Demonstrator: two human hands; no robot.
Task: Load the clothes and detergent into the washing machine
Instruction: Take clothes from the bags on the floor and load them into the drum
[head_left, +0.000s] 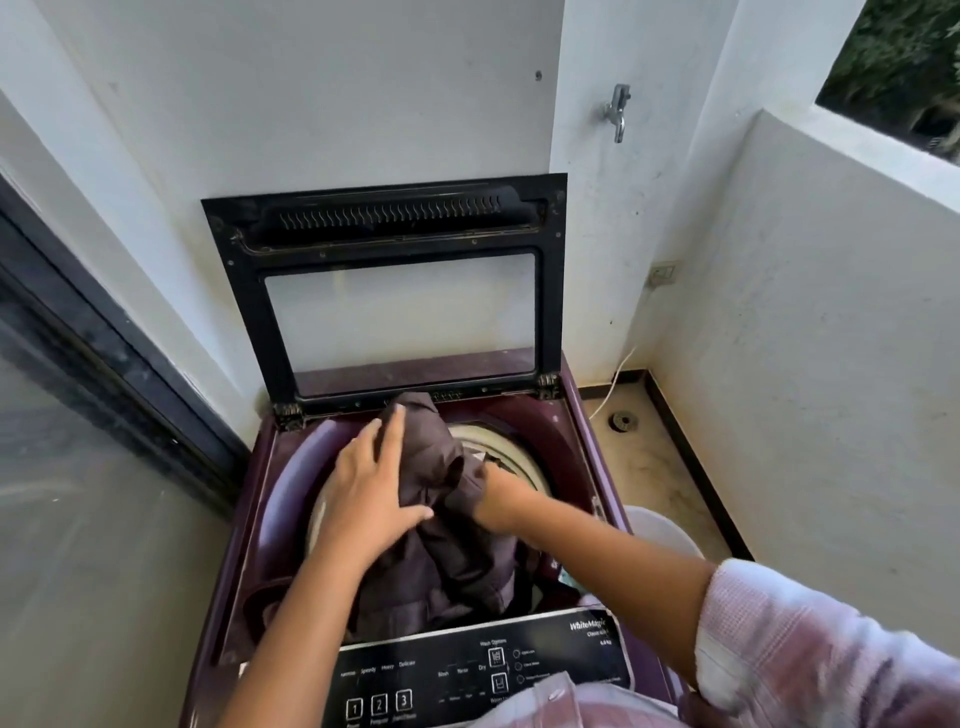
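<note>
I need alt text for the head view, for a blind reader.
Two hands press a dark brown garment into the drum of a purple top-loading washing machine: the left hand lies flat on it, and the right hand is half buried in the cloth. The lid stands open.

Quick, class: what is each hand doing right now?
Left hand: open, pressing the brown garment.
Right hand: fingers hidden by the garment, cannot tell.
</note>
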